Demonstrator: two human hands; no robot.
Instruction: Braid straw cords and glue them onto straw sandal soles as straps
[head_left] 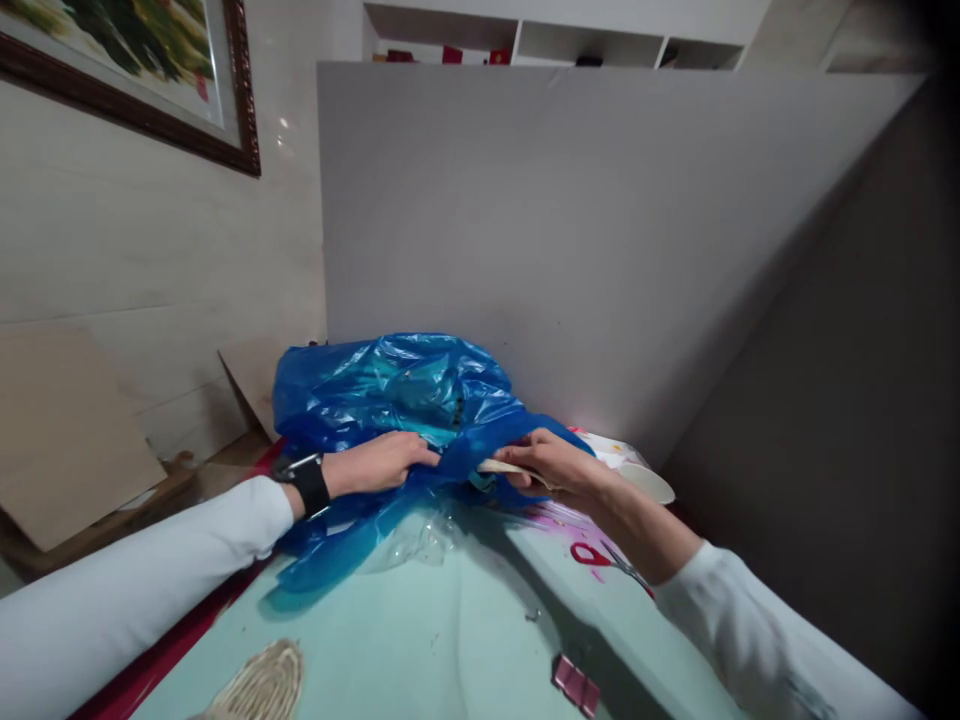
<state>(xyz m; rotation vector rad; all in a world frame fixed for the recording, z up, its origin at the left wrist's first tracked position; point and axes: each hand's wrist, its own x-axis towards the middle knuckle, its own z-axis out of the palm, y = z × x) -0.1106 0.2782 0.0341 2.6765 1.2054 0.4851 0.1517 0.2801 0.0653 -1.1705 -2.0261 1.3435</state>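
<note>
A large blue plastic bag (397, 385) lies bunched at the far end of the table, its mouth toward me. My left hand (382, 462), with a black watch on its wrist, is closed on the bag's near edge. In my right hand (547, 462) a thin, pale, flat piece (499, 467) is gripped between thumb and fingers, its tip at the bag's mouth. Its exact kind is not clear. Blue film lies around the right fingers too. What the bag holds is mostly hidden; lighter blue shapes show through.
Red-handled scissors (592, 555) lie near my right forearm, with a white oval dish (646, 483) behind. A dark pink clip-like block (576, 685) and a coiled straw-coloured piece (266, 680) are near the front. A grey panel (525, 230) stands behind the table; cardboard (67, 430) leans left.
</note>
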